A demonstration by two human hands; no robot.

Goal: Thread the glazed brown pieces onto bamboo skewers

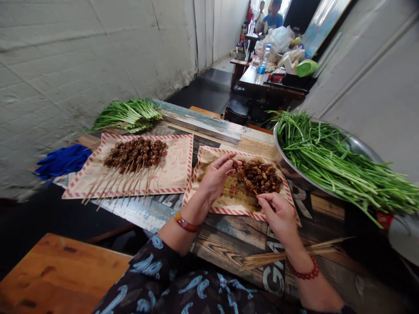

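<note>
My left hand (218, 175) pinches the far end of a skewer of brown meat pieces (241, 174) over the right paper sheet (235, 203). The thin stick's near end is between the fingertips of my right hand (276, 211). Just behind the skewer lies a heap of loose brown meat pieces (266, 176) on the same sheet. On the left paper sheet (178, 163), a pile of loaded skewers (135, 155) rests with its bare sticks toward me. Bare wooden sticks (262, 260) lie on the table near my right wrist.
A metal bowl (284, 161) heaped with green stalks (340, 161) stands at the right. Green stalks (131, 114) and a blue cloth-like item (63, 161) lie at the left. Behind are another table with a bottle (262, 63) and bags, and people. An orange stool (59, 274) is front left.
</note>
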